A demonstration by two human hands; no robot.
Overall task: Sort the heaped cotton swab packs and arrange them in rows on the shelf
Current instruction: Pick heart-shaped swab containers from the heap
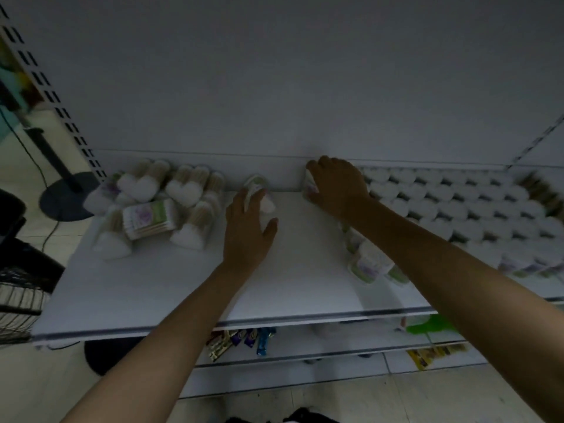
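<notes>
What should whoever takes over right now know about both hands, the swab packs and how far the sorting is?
Left hand lies over one heart-shaped clear swab pack mid-shelf; blur hides whether it grips.
Right hand grips another pack by the back wall, at the rows' left end.
Done: neat rows of packs fill the right side of the white shelf.
To do: the loose heap at the left end needs sorting into rows.

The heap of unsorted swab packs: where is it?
In the head view, the heap lies at the left end of the shelf, left of the left hand.
</notes>
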